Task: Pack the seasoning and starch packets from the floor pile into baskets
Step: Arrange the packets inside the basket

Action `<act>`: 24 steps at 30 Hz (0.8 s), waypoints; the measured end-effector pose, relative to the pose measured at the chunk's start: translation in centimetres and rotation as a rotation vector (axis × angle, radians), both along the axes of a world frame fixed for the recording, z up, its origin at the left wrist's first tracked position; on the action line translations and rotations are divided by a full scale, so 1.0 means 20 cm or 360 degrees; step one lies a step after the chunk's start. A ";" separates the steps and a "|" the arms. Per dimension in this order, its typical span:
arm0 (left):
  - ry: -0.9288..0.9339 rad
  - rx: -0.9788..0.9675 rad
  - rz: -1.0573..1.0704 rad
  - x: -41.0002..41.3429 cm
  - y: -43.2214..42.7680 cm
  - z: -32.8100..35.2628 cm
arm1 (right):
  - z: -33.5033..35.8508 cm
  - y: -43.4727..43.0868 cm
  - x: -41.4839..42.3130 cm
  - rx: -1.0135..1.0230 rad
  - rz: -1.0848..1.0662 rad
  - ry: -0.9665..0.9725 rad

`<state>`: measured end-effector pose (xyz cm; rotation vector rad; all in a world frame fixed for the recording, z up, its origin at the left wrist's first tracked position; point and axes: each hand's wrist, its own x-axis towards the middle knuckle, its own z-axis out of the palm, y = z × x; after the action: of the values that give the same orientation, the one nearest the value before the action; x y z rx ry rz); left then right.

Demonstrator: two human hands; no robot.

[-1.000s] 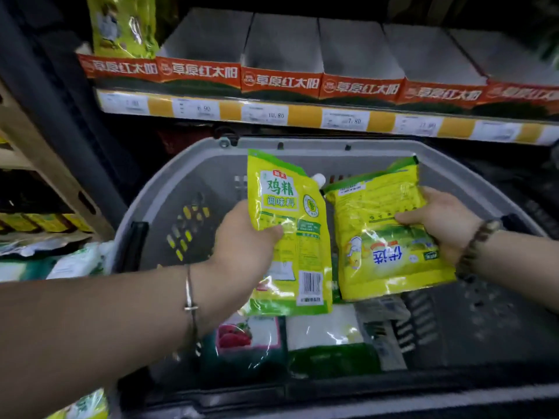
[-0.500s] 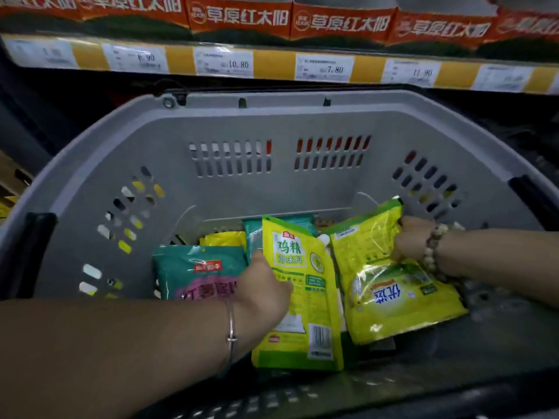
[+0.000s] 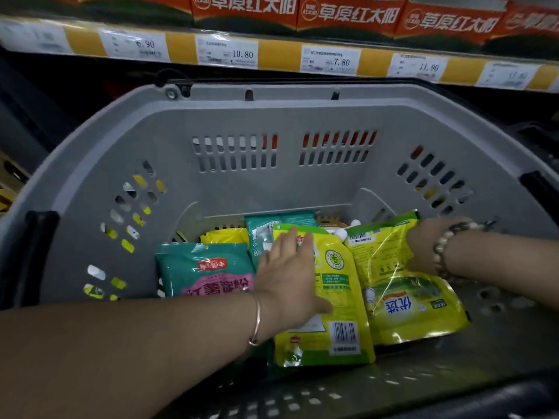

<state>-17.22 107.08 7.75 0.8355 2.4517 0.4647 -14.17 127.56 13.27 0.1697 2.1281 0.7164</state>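
Inside basket [image 3: 236,189], left hand [image 3: 287,276] now presses pouch [image 3: 341,300]; right hand [image 3: 423,249] grips packet [image 3: 408,309].

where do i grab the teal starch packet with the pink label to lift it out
Probably pinch its left edge, coming down from the left. The teal starch packet lies label-up, its near end hidden under the left arm and other packets crowding its right, while its left edge faces bare basket wall.

The head camera looks down into the grey basket [image 3: 272,116] from close above. The price-tag strip [image 3: 278,57] lies beyond the basket.
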 end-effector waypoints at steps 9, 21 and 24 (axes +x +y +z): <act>0.0122 -0.0518 -0.0630 -0.06 0.09 0.01 | -0.16 -0.04 -0.08 -0.0029 0.0014 0.0084; -0.0006 -0.0599 -0.0648 -0.10 0.10 -0.09 | -0.45 0.02 -0.04 -0.0338 -0.0190 0.0081; 0.0086 -0.0588 -0.0656 -0.08 0.11 -0.11 | -0.49 0.03 -0.02 -0.0389 -0.0179 0.0093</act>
<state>-18.77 109.21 5.60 1.1560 2.2252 -0.1574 -14.65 128.14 3.51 0.1776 2.2217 0.3862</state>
